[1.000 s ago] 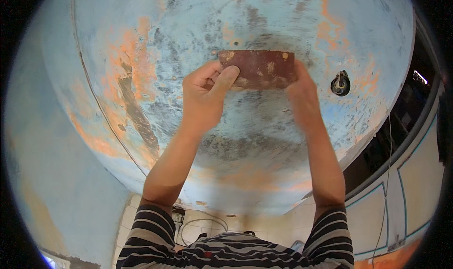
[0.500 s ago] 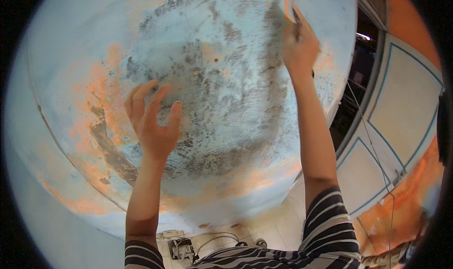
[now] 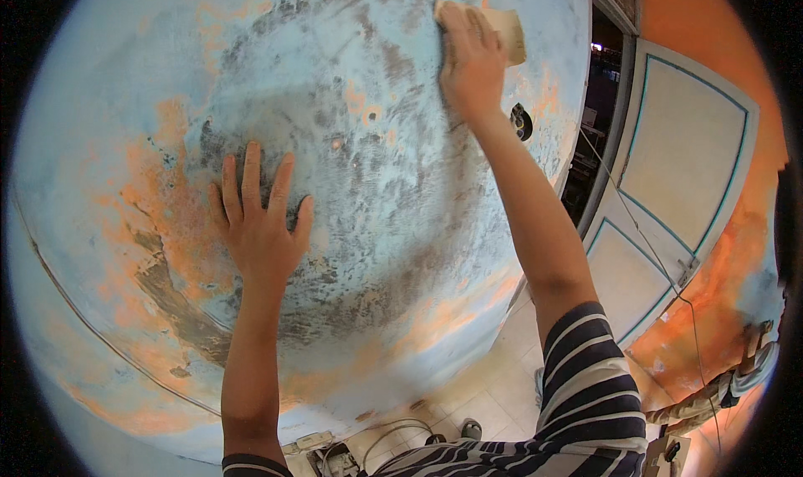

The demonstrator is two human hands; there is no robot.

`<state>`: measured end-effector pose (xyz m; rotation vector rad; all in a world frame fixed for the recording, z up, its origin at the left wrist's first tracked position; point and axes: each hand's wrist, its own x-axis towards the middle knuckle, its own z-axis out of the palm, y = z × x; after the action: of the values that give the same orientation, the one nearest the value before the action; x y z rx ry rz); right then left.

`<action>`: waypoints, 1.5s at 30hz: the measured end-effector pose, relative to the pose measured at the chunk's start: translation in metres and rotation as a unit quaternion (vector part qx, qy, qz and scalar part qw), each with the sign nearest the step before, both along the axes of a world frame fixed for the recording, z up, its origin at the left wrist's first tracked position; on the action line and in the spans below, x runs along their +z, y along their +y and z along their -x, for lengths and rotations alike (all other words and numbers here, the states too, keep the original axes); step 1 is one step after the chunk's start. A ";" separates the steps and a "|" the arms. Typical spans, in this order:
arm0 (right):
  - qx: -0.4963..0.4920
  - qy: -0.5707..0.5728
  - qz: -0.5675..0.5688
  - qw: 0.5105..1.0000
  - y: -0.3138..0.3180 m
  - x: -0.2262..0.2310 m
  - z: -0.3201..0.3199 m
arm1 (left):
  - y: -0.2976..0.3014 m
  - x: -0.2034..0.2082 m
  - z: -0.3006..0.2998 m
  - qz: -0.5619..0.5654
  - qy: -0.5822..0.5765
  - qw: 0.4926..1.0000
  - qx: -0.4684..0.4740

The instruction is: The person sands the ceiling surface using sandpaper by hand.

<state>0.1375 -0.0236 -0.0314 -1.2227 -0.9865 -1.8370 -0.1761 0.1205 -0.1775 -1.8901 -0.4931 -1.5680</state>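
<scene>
In front of me is a light blue wall (image 3: 401, 167) with worn orange areas and dark grey smudged patches. My right hand (image 3: 473, 71) presses a tan sheet of sandpaper (image 3: 512, 40) against its upper right part. The fingers lie over the sheet, and one end of it sticks out to their right. Lower and to the left, my left hand (image 3: 263, 238) rests on the wall with its fingers spread, holding nothing. It is beside a dark smudge and a rough bare patch (image 3: 180, 297).
A round wall hole (image 3: 520, 123) sits right of my right forearm. Farther right are a doorway and a panelled door (image 3: 690, 155), with a thin cable (image 3: 633, 213) across it. A socket strip (image 3: 307, 442) lies low by the wall. Another person (image 3: 751, 372) is at the lower right.
My right hand has turned and now lies flatter over the sandpaper on the wall. My left hand's fingers have straightened and spread. The view has shifted, showing more of the door and the other person.
</scene>
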 end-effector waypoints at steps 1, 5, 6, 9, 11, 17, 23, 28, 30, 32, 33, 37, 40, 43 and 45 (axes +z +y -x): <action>0.034 0.027 0.006 0.999 -0.002 -0.001 -0.002 | 0.000 -0.001 0.000 -0.004 -0.003 1.000 0.007; 0.009 -0.009 0.029 1.000 0.000 -0.002 -0.006 | 0.003 0.002 0.002 -0.015 -0.006 1.000 -0.024; -0.001 -0.032 0.056 0.998 -0.001 -0.003 -0.002 | 0.003 0.002 0.002 -0.016 -0.008 1.000 -0.025; 0.019 0.023 0.036 0.999 -0.004 0.001 -0.015 | 0.000 0.002 0.000 -0.002 0.002 1.000 -0.011; 0.013 0.025 0.043 0.999 -0.006 0.003 -0.015 | 0.001 0.001 -0.002 -0.005 0.002 1.000 -0.005; -0.011 0.015 0.042 0.999 -0.018 0.004 -0.031 | 0.004 0.001 -0.004 -0.045 -0.008 0.999 -0.016; 0.009 -0.033 0.117 0.993 -0.015 0.004 -0.023 | 0.005 0.000 -0.001 -0.045 -0.017 0.999 0.009; 0.061 -0.063 0.127 0.988 -0.024 0.005 -0.036 | -0.001 0.001 -0.008 -0.040 -0.027 0.999 -0.002; 0.046 -0.086 0.172 0.980 -0.036 0.009 -0.039 | -0.008 0.003 -0.007 -0.039 -0.030 0.999 0.005; 0.019 -0.108 0.212 0.971 -0.043 0.021 -0.047 | -0.015 0.007 -0.011 -0.043 -0.015 0.999 0.003; 0.028 -0.097 0.169 0.980 -0.044 0.028 -0.054 | -0.020 0.011 -0.014 -0.044 -0.016 0.999 0.014; 0.066 -0.166 0.215 0.960 -0.038 0.027 -0.058 | -0.041 0.034 -0.024 -0.028 0.023 0.999 0.035; 0.081 -0.157 0.199 0.964 -0.045 0.051 -0.075 | -0.059 0.062 -0.042 -0.052 0.054 0.995 0.058; 0.028 -0.175 0.188 0.966 -0.043 0.052 -0.082 | -0.076 0.091 -0.062 -0.075 0.068 0.993 0.064; 0.043 -0.206 0.214 0.954 -0.047 0.048 -0.080 | -0.084 0.112 -0.071 -0.086 0.068 0.992 0.068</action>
<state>0.2172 -0.0708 0.0163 -1.0240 -1.7141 -1.9093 -0.1054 0.0363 -0.0657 -1.7782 -0.4043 -1.3385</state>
